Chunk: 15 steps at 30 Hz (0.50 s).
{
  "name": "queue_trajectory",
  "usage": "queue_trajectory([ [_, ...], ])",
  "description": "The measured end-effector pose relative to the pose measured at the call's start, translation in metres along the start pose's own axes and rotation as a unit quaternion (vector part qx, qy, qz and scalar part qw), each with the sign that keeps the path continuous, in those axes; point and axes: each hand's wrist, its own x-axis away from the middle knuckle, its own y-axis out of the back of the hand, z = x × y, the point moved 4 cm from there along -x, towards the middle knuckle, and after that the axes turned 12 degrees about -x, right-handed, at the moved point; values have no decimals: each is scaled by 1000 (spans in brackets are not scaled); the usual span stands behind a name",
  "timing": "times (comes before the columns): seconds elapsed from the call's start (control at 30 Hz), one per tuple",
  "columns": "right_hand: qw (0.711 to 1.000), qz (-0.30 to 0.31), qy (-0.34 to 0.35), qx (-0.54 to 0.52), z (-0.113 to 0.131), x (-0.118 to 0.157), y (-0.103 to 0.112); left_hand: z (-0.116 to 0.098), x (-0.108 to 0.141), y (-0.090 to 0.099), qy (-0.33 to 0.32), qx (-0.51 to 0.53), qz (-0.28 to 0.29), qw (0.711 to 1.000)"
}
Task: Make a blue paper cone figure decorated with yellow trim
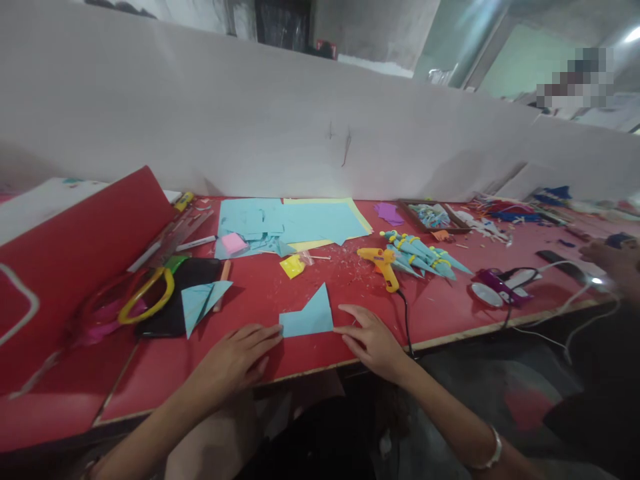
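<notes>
A partly folded piece of light blue paper (309, 317) lies flat on the red tabletop, one pointed corner standing up toward the far side. My left hand (245, 353) rests at its left edge with fingers stretched out, the fingertips touching the paper. At the right edge, my right hand (373, 341) has its fingers apart, one fingertip at the paper's lower right corner. Neither hand grips anything. To the left, a folded blue paper piece (204, 300) sits by a black phone-like slab (170, 293).
A yellow glue gun (383, 265) with a black cord lies right of centre beside blue paper cones (423, 255). Blue sheets (315, 223) lie at the back. Yellow-handled scissors (150, 303) are at left. Another person's hand (607, 263) is at far right, near a purple device (503, 288).
</notes>
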Motion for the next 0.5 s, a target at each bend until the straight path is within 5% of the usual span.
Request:
queue_trajectory([
  [0.13,999,-32,3,-11,18,-23,-2,-4,-4,0,-5,-2,-15,1000],
  [0.37,991,128,-40,-15,23,-54,-16,-7,-11,13,7,16,11,1000],
  [0.5,982,171,-29,-73,25,-60,-15,-6,-18,30,56,63,-51,995],
])
